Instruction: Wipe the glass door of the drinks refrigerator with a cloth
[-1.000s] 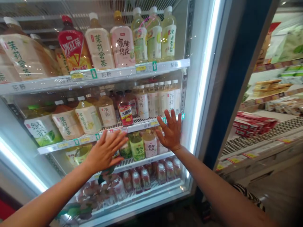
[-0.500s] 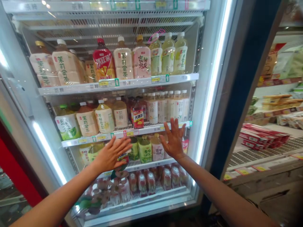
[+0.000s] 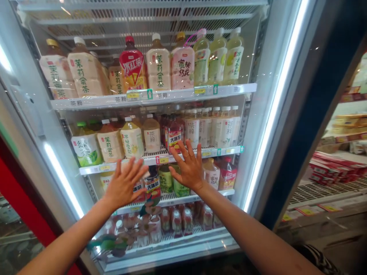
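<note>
My left hand is raised with its fingers spread and holds nothing. It appears in front of the lower shelves, partly hiding dark iced tea bottles there. My right hand is also spread and empty, its fingertips overlapping the middle shelf edge in view. Just above it stands a small dark bottle with a red and yellow label. Green bottles show between the two hands. Reflections suggest a glass door in front of the drinks; whether either palm touches it, I cannot tell.
Large tea bottles line the upper shelf of the lit drinks cooler. White-labelled bottles fill the middle shelf's right part. Small bottles stand at the bottom. On the right, an open shelf holds red packets.
My right hand has moved left, closer to my left hand, which has shifted slightly left. The view has tilted down a little and come nearer to the cooler. Both hands stay spread.
</note>
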`<state>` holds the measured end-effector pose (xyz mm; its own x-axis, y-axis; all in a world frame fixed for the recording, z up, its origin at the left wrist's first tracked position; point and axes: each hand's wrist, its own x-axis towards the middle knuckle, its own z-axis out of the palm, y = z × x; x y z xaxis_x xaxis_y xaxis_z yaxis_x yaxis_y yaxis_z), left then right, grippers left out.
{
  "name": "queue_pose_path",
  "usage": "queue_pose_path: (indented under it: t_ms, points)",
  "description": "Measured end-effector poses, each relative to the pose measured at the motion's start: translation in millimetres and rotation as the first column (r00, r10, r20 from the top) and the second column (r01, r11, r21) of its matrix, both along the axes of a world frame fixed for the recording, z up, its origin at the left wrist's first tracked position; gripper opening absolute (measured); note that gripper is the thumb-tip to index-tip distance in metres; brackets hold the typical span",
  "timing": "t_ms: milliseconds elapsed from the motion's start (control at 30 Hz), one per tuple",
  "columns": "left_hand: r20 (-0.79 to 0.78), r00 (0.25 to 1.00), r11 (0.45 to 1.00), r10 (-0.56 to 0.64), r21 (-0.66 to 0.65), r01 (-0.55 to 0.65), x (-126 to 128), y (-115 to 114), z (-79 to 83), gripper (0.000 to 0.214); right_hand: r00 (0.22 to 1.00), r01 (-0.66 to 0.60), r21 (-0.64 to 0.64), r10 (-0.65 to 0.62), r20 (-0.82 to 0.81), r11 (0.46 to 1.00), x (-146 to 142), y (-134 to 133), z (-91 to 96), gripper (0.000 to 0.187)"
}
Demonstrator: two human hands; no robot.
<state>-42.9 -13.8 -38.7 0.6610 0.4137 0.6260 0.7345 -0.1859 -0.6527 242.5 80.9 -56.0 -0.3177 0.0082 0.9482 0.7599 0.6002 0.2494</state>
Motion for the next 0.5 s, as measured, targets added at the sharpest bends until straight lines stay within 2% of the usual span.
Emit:
queue_pose_path:
  t_ms: [33, 67, 100, 133, 167, 200, 300, 333, 367, 400, 433, 500]
  points:
    - [-0.11, 0.993, 0.998, -0.038, -0.047, 0.033, -1, -4, -21.8, 0.089, 1.0, 0.005, -0.004, -0.005, 0.005, 1.0, 1, -1, -0.1, 0.079]
    - [-0.196, 0.978, 0.995, -0.071, -0.085, 0.055, -2, -7, -35.8, 0.086, 1.0, 0.009, -0.011, -0.009, 0.008, 1.0, 1, -1, 0.2, 0.079]
    - [-0.245, 0.965, 0.992, -0.091, -0.108, 0.066, -4, -8, -40.0, 0.082, 1.0, 0.013, -0.021, -0.013, 0.01, 1.0, 1, -2, 0.6, 0.078]
    - [-0.258, 0.961, 0.991, -0.095, -0.112, 0.068, -7, -8, -33.7, 0.081, 1.0, 0.016, -0.03, -0.016, 0.011, 0.999, 2, -3, 1.0, 0.078]
    - [-0.236, 0.968, 0.993, -0.083, -0.098, 0.061, -8, -6, -17.6, 0.081, 1.0, 0.017, -0.037, -0.016, 0.012, 0.999, 2, -3, 1.3, 0.078]
    - [-0.18, 0.982, 0.996, -0.057, -0.071, 0.045, -10, -3, 5.8, 0.082, 1.0, 0.017, -0.04, -0.017, 0.013, 0.999, 2, -4, 1.5, 0.078]
    - [0.11, 0.994, 0.999, 0.027, 0.042, -0.031, -6, 8, 85.4, 0.082, 1.0, 0.015, -0.025, -0.015, 0.01, 1.0, 1, -2, 1.2, 0.079]
    - [0.211, 0.977, 0.995, 0.034, 0.08, -0.052, -2, 11, 102.2, 0.082, 1.0, 0.015, -0.016, -0.015, 0.007, 1.0, 1, -2, 1.0, 0.08]
    - [0.271, 0.962, 0.993, 0.046, 0.092, -0.074, 3, 14, 109.2, 0.083, 1.0, 0.015, -0.009, -0.015, 0.003, 1.0, 1, -1, 0.9, 0.08]
    - [0.285, 0.957, 0.992, 0.051, 0.093, -0.08, 9, 15, 105.6, 0.085, 1.0, 0.013, -0.003, -0.013, 0.0, 1.0, 1, -1, 0.8, 0.08]
    - [0.253, 0.966, 0.994, 0.051, 0.082, -0.074, 15, 15, 91.8, 0.088, 1.0, 0.008, 0.002, -0.008, -0.003, 1.0, 1, -1, 0.9, 0.08]
    - [0.083, 0.996, 0.999, 0.023, 0.035, -0.026, 23, 11, 42.8, 0.093, 1.0, -0.005, 0.013, 0.005, -0.009, 1.0, 1, -1, 1.1, 0.08]
